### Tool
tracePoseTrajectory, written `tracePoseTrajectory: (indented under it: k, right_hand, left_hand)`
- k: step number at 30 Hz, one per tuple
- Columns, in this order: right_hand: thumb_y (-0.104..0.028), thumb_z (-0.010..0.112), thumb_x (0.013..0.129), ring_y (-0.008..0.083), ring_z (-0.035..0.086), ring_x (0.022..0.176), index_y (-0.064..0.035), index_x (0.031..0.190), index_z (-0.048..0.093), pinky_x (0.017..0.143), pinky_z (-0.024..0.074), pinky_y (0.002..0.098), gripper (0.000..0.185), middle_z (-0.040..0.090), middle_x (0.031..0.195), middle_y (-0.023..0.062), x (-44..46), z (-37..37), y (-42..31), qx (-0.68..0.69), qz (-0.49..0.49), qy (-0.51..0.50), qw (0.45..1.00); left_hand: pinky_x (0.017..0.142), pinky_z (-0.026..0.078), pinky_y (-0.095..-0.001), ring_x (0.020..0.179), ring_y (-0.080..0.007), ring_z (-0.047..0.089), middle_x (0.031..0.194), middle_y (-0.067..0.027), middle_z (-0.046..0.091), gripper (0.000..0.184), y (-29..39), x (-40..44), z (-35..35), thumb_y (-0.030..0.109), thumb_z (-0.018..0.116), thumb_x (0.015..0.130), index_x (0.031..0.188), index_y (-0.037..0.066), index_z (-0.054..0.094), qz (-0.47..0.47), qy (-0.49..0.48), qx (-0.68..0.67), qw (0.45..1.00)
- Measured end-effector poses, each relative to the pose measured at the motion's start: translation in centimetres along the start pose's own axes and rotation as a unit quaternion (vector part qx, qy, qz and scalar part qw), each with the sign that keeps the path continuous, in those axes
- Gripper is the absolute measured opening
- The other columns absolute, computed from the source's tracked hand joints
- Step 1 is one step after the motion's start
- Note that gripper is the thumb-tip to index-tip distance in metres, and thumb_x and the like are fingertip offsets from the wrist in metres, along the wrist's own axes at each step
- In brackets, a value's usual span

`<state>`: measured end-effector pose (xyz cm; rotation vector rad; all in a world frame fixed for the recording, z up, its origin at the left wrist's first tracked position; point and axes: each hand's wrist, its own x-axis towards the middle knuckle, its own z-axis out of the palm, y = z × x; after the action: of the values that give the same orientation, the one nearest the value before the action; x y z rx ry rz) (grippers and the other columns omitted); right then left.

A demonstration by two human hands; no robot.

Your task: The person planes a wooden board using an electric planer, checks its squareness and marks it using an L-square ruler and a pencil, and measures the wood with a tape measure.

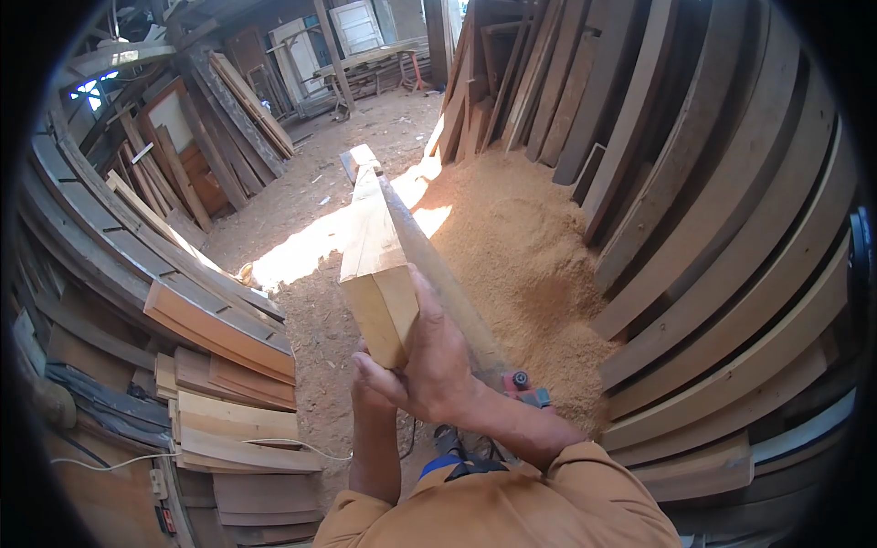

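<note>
A long squared wooden beam (379, 233) points away from me, its near end raised towards my face. My right hand (434, 361) grips this near end, with fingers along the right side and the thumb under the lower edge. Below it, my left hand (369, 397) is at the underside of the beam; most of its fingers are hidden behind the wood and the right hand. Under and to the right of the beam runs a long narrow board (448, 288). A red power tool (525, 388) sits at that board's near end.
A big heap of sawdust (512, 228) lies right of the board. Many planks (713, 219) lean along the right side. Stacked boards (247, 420) and a pale cable (301, 446) are at the left. Farther back stands a trestle table (384, 59).
</note>
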<state>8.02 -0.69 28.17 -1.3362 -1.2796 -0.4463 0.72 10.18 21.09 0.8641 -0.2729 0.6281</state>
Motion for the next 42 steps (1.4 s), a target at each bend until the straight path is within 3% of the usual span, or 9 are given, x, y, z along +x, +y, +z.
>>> tracePoseTrajectory:
  k: [6, 9, 16, 20, 25, 28, 34, 37, 42]
  right_hand:
    - [-0.029, 0.084, 0.082, 0.0483, 0.061, 0.117, 0.0122, 0.153, 0.016, 0.098, 0.0510, 0.0504, 0.106, 0.050, 0.135, 0.0357, -0.6, -0.1, 0.2, 0.004, 0.015, -0.015, 1.000]
    - [-0.032, 0.086, 0.080, 0.0533, 0.050, 0.131, 0.0087, 0.155, 0.014, 0.110, 0.0424, 0.0551, 0.112, 0.041, 0.147, 0.0381, -3.1, -1.2, 0.1, 0.032, 0.106, -0.090, 0.990]
    - [-0.033, 0.086, 0.079, 0.0490, 0.046, 0.134, 0.0053, 0.154, 0.024, 0.113, 0.0367, 0.0564, 0.104, 0.040, 0.151, 0.0320, -14.0, -4.4, 2.6, -0.017, 0.196, -0.208, 0.958]
    - [-0.038, 0.081, 0.082, 0.0469, 0.063, 0.115, 0.0046, 0.152, 0.031, 0.097, 0.0497, 0.0534, 0.096, 0.064, 0.123, 0.0287, -18.0, -6.3, 3.2, 0.001, 0.427, -0.285, 0.858]
    - [-0.035, 0.078, 0.080, 0.0492, 0.072, 0.088, 0.0095, 0.109, 0.047, 0.077, 0.0585, 0.0536, 0.062, 0.069, 0.094, 0.0353, -25.2, -3.0, 6.6, -0.151, 0.478, -0.436, 0.748]
    - [-0.036, 0.078, 0.080, 0.0490, 0.072, 0.086, 0.0117, 0.109, 0.046, 0.076, 0.0589, 0.0526, 0.064, 0.069, 0.091, 0.0346, -27.2, -2.0, 7.8, -0.159, 0.485, -0.461, 0.726]
    - [-0.041, 0.078, 0.079, 0.0502, 0.071, 0.084, 0.0095, 0.107, 0.049, 0.074, 0.0576, 0.0563, 0.064, 0.069, 0.088, 0.0329, -27.2, -1.4, 7.1, -0.148, 0.484, -0.452, 0.735]
    - [-0.040, 0.076, 0.080, 0.0490, 0.072, 0.077, 0.0113, 0.108, 0.047, 0.070, 0.0584, 0.0567, 0.065, 0.070, 0.084, 0.0326, -27.1, -1.4, 7.0, -0.150, 0.470, -0.456, 0.741]
    - [-0.039, 0.070, 0.085, 0.0447, 0.073, 0.090, 0.0086, 0.112, 0.054, 0.081, 0.0568, 0.0532, 0.057, 0.072, 0.088, 0.0281, -26.2, -2.6, 7.4, -0.114, 0.472, -0.477, 0.733]
  left_hand:
    - [0.098, 0.056, -0.0354, 0.113, -0.0216, 0.068, 0.128, -0.0143, 0.066, 0.062, 0.0, -0.5, -0.1, 0.036, 0.069, 0.099, 0.141, -0.005, 0.050, -0.018, 0.004, 0.013, 1.000]
    - [0.098, 0.056, -0.0354, 0.113, -0.0215, 0.068, 0.128, -0.0142, 0.066, 0.062, -0.1, -2.1, 0.1, 0.037, 0.068, 0.099, 0.142, -0.004, 0.050, -0.053, 0.019, 0.032, 0.998]
    - [0.102, 0.053, -0.0407, 0.118, -0.0228, 0.066, 0.133, -0.0135, 0.065, 0.058, -6.7, -9.6, -4.0, 0.046, 0.053, 0.105, 0.146, 0.004, 0.050, -0.287, 0.166, -0.115, 0.936]
    - [0.110, 0.047, -0.0431, 0.126, -0.0272, 0.061, 0.137, -0.0107, 0.063, 0.064, -14.1, -13.4, -5.0, 0.058, 0.039, 0.107, 0.148, 0.009, 0.048, -0.331, 0.277, -0.112, 0.895]
    - [0.104, 0.051, -0.0439, 0.119, -0.0278, 0.064, 0.128, -0.0123, 0.065, 0.077, -21.9, -18.6, -9.7, 0.070, 0.025, 0.104, 0.142, 0.010, 0.053, -0.395, 0.344, -0.053, 0.850]
    - [0.102, 0.053, -0.0440, 0.115, -0.0281, 0.065, 0.123, -0.0127, 0.067, 0.082, -23.6, -19.8, -11.4, 0.075, 0.021, 0.102, 0.139, 0.010, 0.055, -0.396, 0.352, -0.022, 0.848]
    - [0.097, 0.054, -0.0403, 0.109, -0.0242, 0.065, 0.119, -0.0113, 0.066, 0.078, -22.4, -21.7, -12.1, 0.074, 0.028, 0.102, 0.134, 0.009, 0.058, -0.356, 0.323, -0.039, 0.876]
    - [0.099, 0.052, -0.0416, 0.112, -0.0240, 0.060, 0.124, -0.0097, 0.056, 0.061, -23.7, -23.5, -13.8, 0.058, 0.049, 0.104, 0.145, 0.013, 0.039, -0.329, 0.315, -0.009, 0.890]
    - [0.098, 0.052, -0.0418, 0.114, -0.0239, 0.057, 0.125, -0.0116, 0.051, 0.065, -23.3, -22.3, -13.0, 0.036, 0.065, 0.094, 0.145, 0.013, 0.032, -0.341, 0.333, 0.081, 0.875]
